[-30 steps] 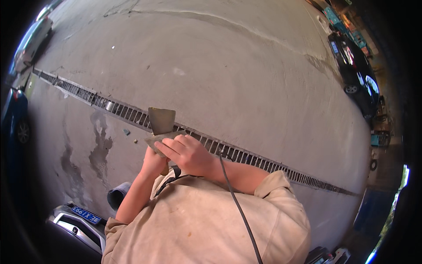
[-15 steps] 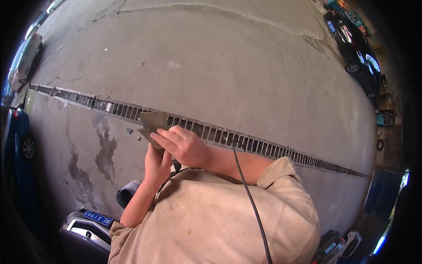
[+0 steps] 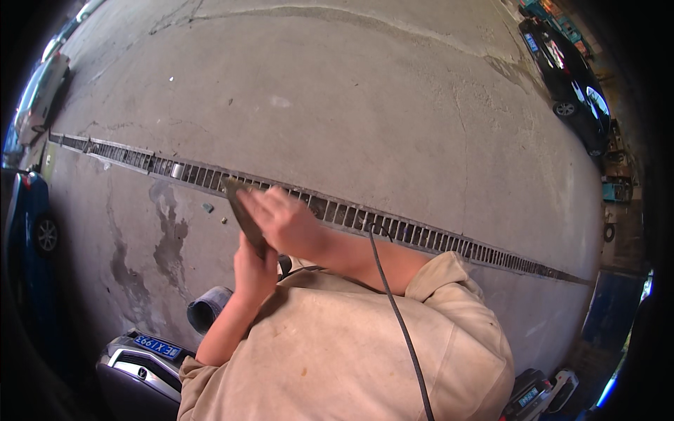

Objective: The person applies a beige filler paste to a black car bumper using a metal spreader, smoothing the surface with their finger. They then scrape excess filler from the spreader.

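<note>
A thin, folded olive-brown sheet (image 3: 246, 221) stands nearly edge-on in front of my chest; its exact kind is unclear. My left hand (image 3: 254, 272) is closed around its lower end, the thumb and fingers partly hidden behind it. My right hand (image 3: 286, 223) lies against the sheet's right side, its fingers stretched out toward the upper end and smeared by motion. The right thumb does not show clearly. Over my beige shirt runs a dark cord (image 3: 400, 316).
Beneath my hands, a long metal drain grate (image 3: 421, 235) crosses the concrete floor (image 3: 337, 105). Parked cars stand around: a blue one (image 3: 28, 217) at left, a black one (image 3: 565, 88) at far right, and one with a silver grille (image 3: 144, 365) close by at lower left.
The sheet was spread with two flaps showing; now it is folded together into a narrow upright shape. My right hand has moved slightly up along it and blurs. My left hand stays at its lower end.
</note>
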A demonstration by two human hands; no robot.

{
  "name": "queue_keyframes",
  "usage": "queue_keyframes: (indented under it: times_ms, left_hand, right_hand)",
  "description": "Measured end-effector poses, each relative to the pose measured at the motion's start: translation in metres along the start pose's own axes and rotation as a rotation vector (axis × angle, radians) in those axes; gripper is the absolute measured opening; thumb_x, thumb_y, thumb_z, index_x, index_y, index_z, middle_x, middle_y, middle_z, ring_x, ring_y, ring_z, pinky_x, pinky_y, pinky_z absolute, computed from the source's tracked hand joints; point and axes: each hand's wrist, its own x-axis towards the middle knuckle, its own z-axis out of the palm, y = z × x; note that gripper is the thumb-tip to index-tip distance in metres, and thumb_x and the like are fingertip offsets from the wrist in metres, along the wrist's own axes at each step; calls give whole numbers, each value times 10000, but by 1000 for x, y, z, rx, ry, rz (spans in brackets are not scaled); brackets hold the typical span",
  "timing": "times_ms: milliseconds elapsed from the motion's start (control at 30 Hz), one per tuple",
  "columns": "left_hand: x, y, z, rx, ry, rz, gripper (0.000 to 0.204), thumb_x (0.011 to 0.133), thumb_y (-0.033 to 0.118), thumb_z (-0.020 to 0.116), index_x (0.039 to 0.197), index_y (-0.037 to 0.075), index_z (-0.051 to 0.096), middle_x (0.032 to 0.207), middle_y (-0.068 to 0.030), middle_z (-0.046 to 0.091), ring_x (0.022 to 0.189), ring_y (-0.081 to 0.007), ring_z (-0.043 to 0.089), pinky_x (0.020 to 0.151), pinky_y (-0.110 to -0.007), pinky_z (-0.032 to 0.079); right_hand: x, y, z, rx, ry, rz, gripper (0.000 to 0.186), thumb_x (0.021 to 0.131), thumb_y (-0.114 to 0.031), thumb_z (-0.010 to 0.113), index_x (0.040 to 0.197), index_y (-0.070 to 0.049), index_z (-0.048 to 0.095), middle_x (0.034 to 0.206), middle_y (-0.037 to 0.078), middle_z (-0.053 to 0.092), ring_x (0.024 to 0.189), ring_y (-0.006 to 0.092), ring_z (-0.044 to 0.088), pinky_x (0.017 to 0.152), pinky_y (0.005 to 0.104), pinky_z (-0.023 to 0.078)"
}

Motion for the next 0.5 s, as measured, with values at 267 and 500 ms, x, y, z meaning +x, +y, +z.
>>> queue_keyframes:
  times_ms: [267,500]
  left_hand:
    - [6,-8,-10,-437,-74,-216,126,1039,105,519,1132,22,531,746,-130,620,531,-211,580,513,-350,472]
    - [-5,0,-51,-903,-640,-267,435,1125,356,384,996,-3,594,701,-113,615,480,-170,534,440,-295,435]
  right_hand:
    - [-4,66,-10,288,86,408,252,992,-129,657,1220,-26,689,887,110,727,796,254,660,737,366,552]
    - [19,89,-17,1316,116,907,480,1068,-439,561,1301,-24,629,688,-32,603,562,28,506,508,211,411]
